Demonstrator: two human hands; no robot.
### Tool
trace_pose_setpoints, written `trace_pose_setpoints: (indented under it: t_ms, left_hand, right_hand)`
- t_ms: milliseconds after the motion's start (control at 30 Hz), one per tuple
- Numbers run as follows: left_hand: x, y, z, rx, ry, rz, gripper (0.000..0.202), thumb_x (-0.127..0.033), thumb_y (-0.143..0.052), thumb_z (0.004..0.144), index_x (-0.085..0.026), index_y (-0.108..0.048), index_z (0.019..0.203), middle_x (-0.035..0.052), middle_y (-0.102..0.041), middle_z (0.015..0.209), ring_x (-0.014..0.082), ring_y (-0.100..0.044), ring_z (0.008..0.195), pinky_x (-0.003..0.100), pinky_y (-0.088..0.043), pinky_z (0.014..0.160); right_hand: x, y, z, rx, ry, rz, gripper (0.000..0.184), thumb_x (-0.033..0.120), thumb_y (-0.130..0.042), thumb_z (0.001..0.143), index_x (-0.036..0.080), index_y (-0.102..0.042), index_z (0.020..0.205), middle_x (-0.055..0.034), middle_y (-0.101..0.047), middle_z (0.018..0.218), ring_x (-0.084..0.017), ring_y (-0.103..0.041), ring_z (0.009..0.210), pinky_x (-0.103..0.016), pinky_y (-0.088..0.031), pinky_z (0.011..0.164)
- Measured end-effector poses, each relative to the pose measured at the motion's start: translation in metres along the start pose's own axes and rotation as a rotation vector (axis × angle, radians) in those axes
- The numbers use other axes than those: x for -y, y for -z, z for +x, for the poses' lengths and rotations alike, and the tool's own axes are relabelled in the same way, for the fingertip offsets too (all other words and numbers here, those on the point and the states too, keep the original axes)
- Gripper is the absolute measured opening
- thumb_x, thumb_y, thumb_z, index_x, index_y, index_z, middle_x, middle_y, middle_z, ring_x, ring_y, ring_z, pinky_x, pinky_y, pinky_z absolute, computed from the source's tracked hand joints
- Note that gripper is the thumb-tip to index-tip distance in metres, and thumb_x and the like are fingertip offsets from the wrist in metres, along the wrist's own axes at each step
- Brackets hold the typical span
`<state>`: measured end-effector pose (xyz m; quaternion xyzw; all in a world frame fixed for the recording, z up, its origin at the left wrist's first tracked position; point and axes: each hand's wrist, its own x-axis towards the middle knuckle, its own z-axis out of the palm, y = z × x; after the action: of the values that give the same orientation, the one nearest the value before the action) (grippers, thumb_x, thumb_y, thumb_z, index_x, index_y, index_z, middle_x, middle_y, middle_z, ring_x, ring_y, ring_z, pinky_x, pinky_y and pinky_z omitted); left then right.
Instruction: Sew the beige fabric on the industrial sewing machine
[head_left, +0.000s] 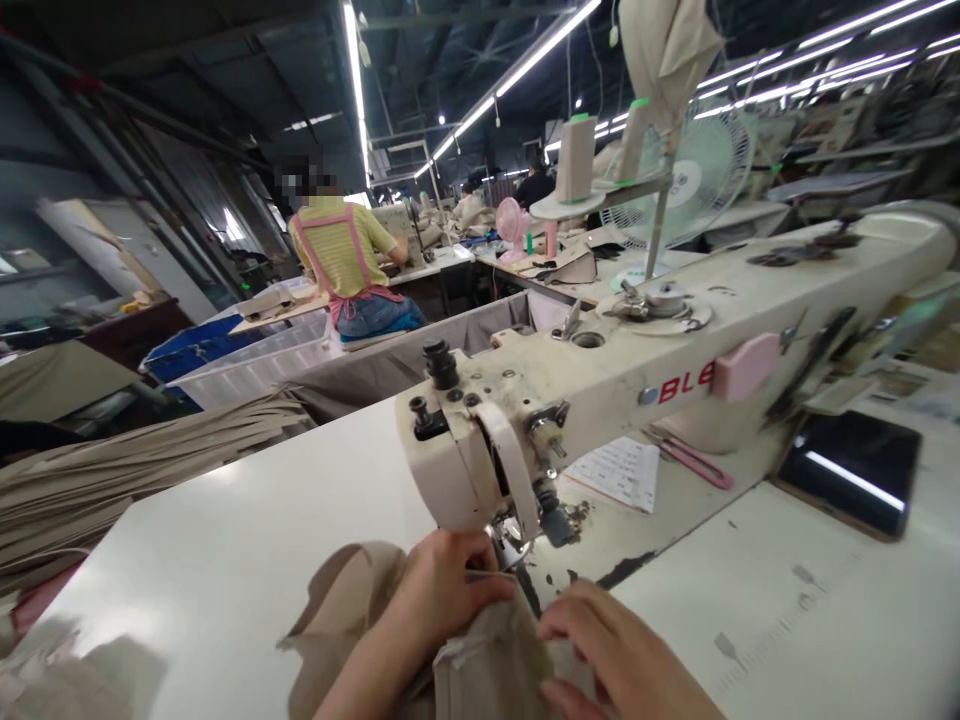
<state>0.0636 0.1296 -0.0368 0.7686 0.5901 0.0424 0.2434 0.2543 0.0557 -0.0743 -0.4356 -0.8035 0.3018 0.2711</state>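
A piece of beige fabric (491, 655) lies bunched under the head of a white sewing machine (465, 465). My left hand (442, 585) grips its upper part close to the needle area, thumb and fingers closed on the cloth. On the right edge of the same fabric is my right hand (607, 640), its fingers bent around the edge with the thumb below. The needle and presser foot are mostly hidden behind my left hand and the machine head. Another fold of the cloth spreads left of my left wrist.
A dark tablet (851, 470), pink-handled tweezers (697, 462) and a written sheet (619, 473) lie right of the machine head. Stacked beige cloth (150, 465) borders the table's left side. A person (349, 255) sits ahead beside a white crate (255, 355). Thread cones (576, 160) stand behind.
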Motion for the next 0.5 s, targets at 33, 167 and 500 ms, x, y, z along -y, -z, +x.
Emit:
trace_pose_setpoints:
  t_ms: [33, 167, 500]
  left_hand:
    - [0.001, -0.005, 0.003, -0.017, 0.007, -0.006, 0.018, -0.036, -0.071, 0.07, -0.02, -0.065, 0.064, -0.0055, -0.064, 0.062, 0.0112, -0.061, 0.065, 0.018, -0.036, 0.057]
    - [0.002, -0.01, -0.004, -0.116, 0.027, 0.018, 0.013, -0.03, -0.065, 0.072, -0.018, -0.064, 0.067, -0.0024, -0.065, 0.066, 0.0141, -0.061, 0.067, 0.022, -0.037, 0.06]
    - [0.011, -0.002, 0.016, -0.204, 0.007, -0.021, 0.012, -0.025, -0.066, 0.08, -0.018, -0.067, 0.089, 0.0038, -0.07, 0.094, 0.0201, -0.064, 0.093, 0.037, -0.048, 0.085]
  right_hand:
    - [-0.006, 0.006, 0.002, -0.064, 0.19, -0.122, 0.023, 0.011, -0.063, 0.08, 0.02, -0.058, 0.101, -0.0047, -0.067, 0.093, -0.02, -0.065, 0.082, -0.027, -0.052, 0.074]
    - [-0.023, 0.006, 0.013, -0.033, 0.624, -0.297, 0.015, 0.02, -0.046, 0.098, 0.017, -0.06, 0.102, -0.0072, -0.067, 0.092, -0.019, -0.062, 0.093, -0.029, -0.051, 0.088]
    - [-0.008, 0.033, 0.024, 0.083, 0.518, -0.276, 0.026, 0.014, -0.043, 0.095, 0.011, -0.063, 0.11, -0.0135, -0.068, 0.099, -0.022, -0.06, 0.101, -0.035, -0.048, 0.095]
